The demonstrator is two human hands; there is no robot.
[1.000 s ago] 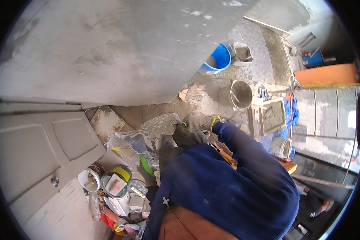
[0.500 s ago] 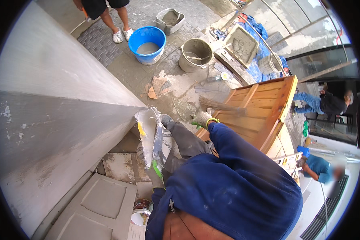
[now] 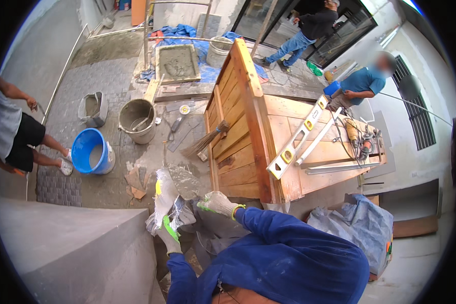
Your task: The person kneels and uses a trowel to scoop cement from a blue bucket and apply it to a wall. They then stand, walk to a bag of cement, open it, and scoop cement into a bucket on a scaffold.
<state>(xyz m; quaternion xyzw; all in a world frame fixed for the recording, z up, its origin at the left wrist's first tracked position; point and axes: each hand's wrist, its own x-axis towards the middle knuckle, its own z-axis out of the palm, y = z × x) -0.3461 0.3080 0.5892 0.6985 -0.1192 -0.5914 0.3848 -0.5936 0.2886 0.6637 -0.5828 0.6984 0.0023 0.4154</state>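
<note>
My left hand, in a pale knit glove with green on the palm side, is closed on the lower end of a torn woven sack. The sack is whitish with frayed edges, silvery creases and a yellow patch, and it stands up beside the corner of a grey plastered wall. To the right of the sack my right hand, gloved alike, reaches leftward with loosely extended fingers, and no object shows in it. My legs and the floor under the hands are partly hidden.
A wooden cabinet carries a yellow spirit level and power tools; a broom leans on it. A blue tub, a mortar bucket and broken tile pieces stand on the floor. Three other people are around.
My view has swung rightward, bringing more of the cabinet and its tools into the picture. The sack stays in my left hand, and my right hand now lies closer to it.
</note>
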